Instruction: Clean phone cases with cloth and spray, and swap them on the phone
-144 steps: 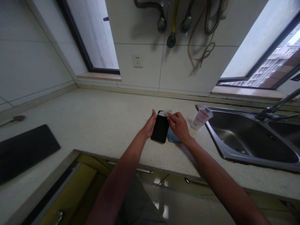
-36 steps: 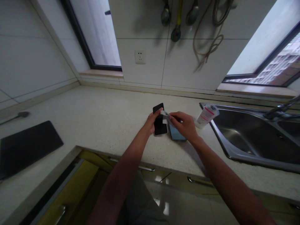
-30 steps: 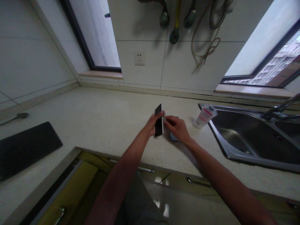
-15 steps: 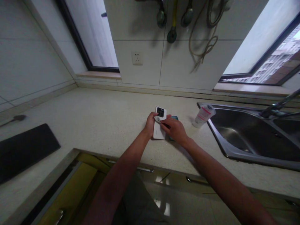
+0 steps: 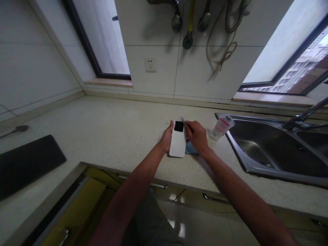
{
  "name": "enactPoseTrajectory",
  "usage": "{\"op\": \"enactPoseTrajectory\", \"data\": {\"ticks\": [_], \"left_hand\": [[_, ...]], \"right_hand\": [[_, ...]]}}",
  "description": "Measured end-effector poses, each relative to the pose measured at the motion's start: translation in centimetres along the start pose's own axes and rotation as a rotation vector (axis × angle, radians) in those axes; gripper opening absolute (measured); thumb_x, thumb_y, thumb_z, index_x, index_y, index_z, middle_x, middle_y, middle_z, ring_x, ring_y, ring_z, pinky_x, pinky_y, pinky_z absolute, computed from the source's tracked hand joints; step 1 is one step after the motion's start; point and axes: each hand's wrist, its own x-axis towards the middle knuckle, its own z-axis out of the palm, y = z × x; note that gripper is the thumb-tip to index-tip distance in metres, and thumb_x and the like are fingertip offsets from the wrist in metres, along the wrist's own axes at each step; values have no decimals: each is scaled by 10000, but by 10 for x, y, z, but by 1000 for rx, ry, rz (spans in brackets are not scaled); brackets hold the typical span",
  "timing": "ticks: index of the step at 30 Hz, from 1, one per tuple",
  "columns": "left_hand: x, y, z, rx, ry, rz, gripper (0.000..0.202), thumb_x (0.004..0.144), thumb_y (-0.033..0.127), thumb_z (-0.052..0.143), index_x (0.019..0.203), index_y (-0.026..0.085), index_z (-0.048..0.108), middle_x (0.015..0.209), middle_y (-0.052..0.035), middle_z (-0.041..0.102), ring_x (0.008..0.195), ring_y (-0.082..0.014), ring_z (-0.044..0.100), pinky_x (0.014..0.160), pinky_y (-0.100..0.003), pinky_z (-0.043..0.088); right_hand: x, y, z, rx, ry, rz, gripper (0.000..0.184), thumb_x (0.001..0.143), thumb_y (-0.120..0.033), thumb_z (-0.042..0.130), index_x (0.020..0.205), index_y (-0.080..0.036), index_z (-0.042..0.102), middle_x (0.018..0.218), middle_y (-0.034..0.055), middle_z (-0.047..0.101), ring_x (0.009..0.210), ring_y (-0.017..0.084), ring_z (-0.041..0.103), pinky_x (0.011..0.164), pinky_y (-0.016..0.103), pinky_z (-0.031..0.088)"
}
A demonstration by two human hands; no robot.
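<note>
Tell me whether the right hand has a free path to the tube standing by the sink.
Probably yes. The right hand pinches a small wipe at the white phone, and the counter between it and the tube looks bare. Its grip is occupied, though.

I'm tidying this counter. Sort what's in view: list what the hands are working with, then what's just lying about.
In hand: white phone, back up, gripped by left hand; small wipe pinched in right hand.

Lying about: blue phone, tube, black mat, spoon, sink.
</note>
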Motion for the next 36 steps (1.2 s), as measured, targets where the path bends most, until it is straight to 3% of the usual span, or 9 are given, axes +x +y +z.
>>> {"op": "enactPoseTrajectory", "data": {"ticks": [8,15,20,29,36], "left_hand": [[4,-5,-1,-36,73,65,641,936,692,370,1085,166,705,844,-110,743,813,-268,725,762,-383,563],[7,-6,-4,-57,0,98,829,877,805,305,1157,124,686,942,-175,749,951,-305,717,846,-416,549],[8,-6,-6,-66,-5,82,843,862,820,316,1163,121,680,939,-171,746,933,-306,721,846,-421,549],[3,0,1,-88,33,55,878,882,813,197,1104,116,682,858,-152,732,859,-294,721,771,-407,555],[6,0,-4,-65,27,73,807,879,804,273,1079,141,688,842,-133,734,820,-285,716,730,-396,554]], "right_hand": [[-4,-13,7,-107,-147,-201,338,974,-178,460,1212,-197,700,977,128,636,934,256,573,822,369,474],[-9,-26,5,-45,-317,-407,326,951,-168,485,1160,-217,730,925,108,643,883,235,575,793,365,461],[-8,-25,0,-83,-331,-455,296,948,-196,498,1108,-202,746,874,97,656,817,222,572,740,354,420],[-2,-12,-10,-204,-244,-366,215,890,-215,558,935,-188,766,807,85,674,753,213,571,714,342,389],[2,-2,-11,-243,-128,-246,194,867,-179,555,877,-181,749,812,98,663,787,236,579,734,355,425]]}}
